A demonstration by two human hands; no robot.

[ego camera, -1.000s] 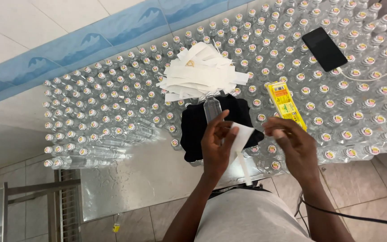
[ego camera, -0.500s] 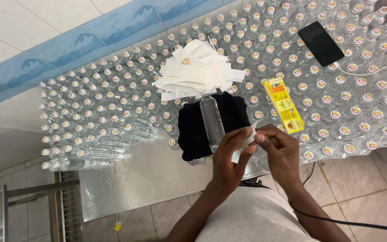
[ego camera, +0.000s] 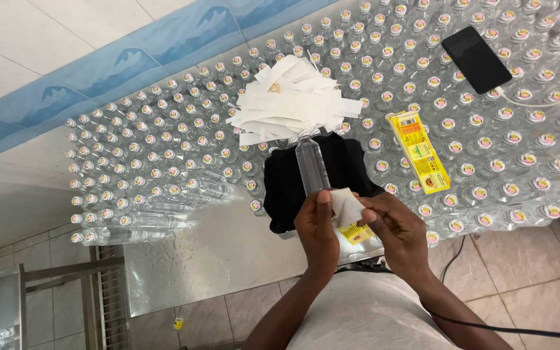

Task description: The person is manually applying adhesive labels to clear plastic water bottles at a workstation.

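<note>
1. Since the earlier frames, both hands have drawn in closer over the lying bottle, and the white label, once held up between them, now sits low against the bottle's near end with a yellow printed part showing beneath it.

2. Head view, the hands: the left hand [ego camera: 317, 228] curls around the near end of the clear bottle [ego camera: 311, 165], thumb laid along its side. The right hand [ego camera: 393, 227] pinches the edge of the white label [ego camera: 345, 206] between thumb and fingertips, touching the left hand's thumb. Neither hand is spread.

3. Head view, the work spot: the bottle lies on its side on a black cloth [ego camera: 286, 188] at the near edge of the bench [ego camera: 215, 253], cap pointing away from the person. The label covers only its near end; whether it is stuck down I cannot tell.

4. Head view, surroundings: a loose heap of white paper strips [ego camera: 293, 104] rests on the caps of upright clear bottles [ego camera: 163, 155] just beyond the cloth. A long yellow packet [ego camera: 422, 152] lies on the bottles to the right, and a black phone [ego camera: 476, 59] with a white cable sits farther off.

5. Progress, as a judgement: one bottle is mid-labelling. The standing bottles look unlabelled from above, and the heap of strips is large, so most of the work seems left.
</note>
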